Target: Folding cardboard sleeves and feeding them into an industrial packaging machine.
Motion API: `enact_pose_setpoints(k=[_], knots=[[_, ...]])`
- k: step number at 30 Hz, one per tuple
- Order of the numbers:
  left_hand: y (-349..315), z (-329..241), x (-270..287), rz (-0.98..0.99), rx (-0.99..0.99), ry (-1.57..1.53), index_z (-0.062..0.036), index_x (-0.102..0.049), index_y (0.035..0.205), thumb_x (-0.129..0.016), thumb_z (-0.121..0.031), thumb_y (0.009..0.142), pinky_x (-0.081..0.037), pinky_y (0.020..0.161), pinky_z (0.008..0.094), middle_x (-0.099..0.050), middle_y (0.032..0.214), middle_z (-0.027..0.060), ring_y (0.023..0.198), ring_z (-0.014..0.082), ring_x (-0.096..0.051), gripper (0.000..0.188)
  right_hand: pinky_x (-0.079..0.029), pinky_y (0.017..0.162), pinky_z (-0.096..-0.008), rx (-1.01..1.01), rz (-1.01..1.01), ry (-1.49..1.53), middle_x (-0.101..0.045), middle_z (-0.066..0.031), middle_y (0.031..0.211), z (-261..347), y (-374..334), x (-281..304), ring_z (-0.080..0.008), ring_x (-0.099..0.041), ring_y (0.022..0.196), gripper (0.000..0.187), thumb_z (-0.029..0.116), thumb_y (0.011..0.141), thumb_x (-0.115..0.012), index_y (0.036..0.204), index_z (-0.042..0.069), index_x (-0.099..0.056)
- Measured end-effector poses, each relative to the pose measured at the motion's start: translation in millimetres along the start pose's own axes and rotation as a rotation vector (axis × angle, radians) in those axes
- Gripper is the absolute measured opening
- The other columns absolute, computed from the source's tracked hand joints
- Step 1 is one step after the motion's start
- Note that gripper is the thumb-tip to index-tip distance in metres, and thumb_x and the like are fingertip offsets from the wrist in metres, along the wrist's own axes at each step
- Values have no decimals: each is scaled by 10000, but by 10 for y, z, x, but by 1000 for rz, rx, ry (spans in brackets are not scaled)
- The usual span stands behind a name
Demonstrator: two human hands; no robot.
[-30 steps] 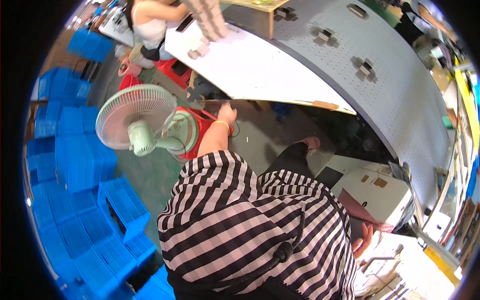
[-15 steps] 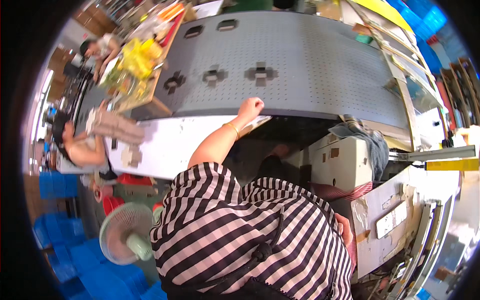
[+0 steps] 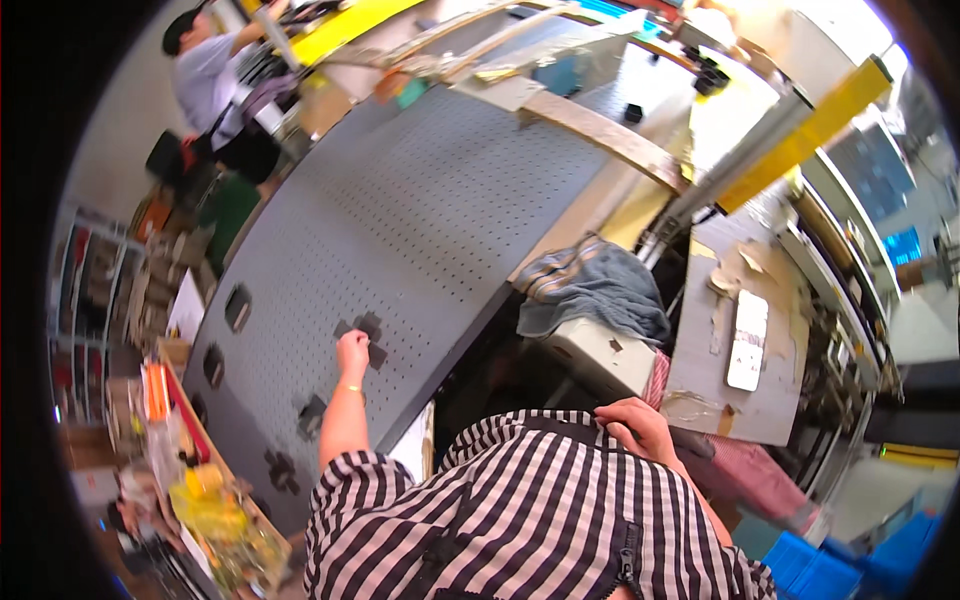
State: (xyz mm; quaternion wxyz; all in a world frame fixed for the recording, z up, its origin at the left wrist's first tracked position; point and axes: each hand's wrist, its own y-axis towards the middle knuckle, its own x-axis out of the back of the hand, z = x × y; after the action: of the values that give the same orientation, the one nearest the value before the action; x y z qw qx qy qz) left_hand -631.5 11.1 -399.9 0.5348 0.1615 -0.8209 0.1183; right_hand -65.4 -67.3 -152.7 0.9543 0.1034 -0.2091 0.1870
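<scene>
My left hand [image 3: 352,354] reaches over the grey perforated belt surface [image 3: 400,235], its fingers closed in a pinch at a dark flat cross-shaped piece [image 3: 375,350]. What the fingertips hold is too small to make out. Another dark cross-shaped piece [image 3: 281,471] lies nearer the left end, with a dark piece [image 3: 312,416] between it and my hand. Two dark pieces with lighter middles, one of them a dark piece [image 3: 237,307], lie along the far side. My right hand [image 3: 643,428] is held by my striped top, beside the white box, fingers loosely stretched and nothing visible in them.
A grey towel [image 3: 595,285] drapes over a white box [image 3: 603,352] at the belt's near edge. A phone [image 3: 747,340] lies on a cardboard-covered surface at right. A wooden bar [image 3: 605,140] crosses the belt's right end. Yellow bags [image 3: 225,520] stand at lower left. A person [image 3: 215,90] works beyond the belt.
The view has swung to the right. My left hand has gone from the belt's near edge onto a cross-shaped piece. My right hand has come up from my side into fuller view.
</scene>
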Motion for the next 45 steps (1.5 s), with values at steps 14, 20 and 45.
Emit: enact_pose_setpoints(k=[14,20,45], knots=[[-1380,-5393,1688,600,-1445,-525,-54,-684,900,-745,-130,816,-469,615,269,-684,813,35,674,134,-598,128,-431,962,-387,238,-421,-336,-640,-138,1151,329,-355,1575,-300,-574,1094,383,122,876,-658,1244,44,-589],[-2301,-6515,1619,685,-1610,-466,-61,-685,891,-742,-144,820,-471,627,272,-681,818,39,683,141,-594,123,-437,955,-377,92,-354,-285,-657,-119,1126,159,-1075,2264,-275,-588,1073,284,183,891,-665,1149,63,-656],[-1860,-10691,-580,706,-1400,-889,-53,-441,1389,-829,-147,750,-515,728,268,-696,913,65,827,101,-627,754,-495,876,-259,67,-787,-78,-685,-117,1103,-1630,-929,6112,-153,-624,1002,614,166,865,-738,1380,10,-441]])
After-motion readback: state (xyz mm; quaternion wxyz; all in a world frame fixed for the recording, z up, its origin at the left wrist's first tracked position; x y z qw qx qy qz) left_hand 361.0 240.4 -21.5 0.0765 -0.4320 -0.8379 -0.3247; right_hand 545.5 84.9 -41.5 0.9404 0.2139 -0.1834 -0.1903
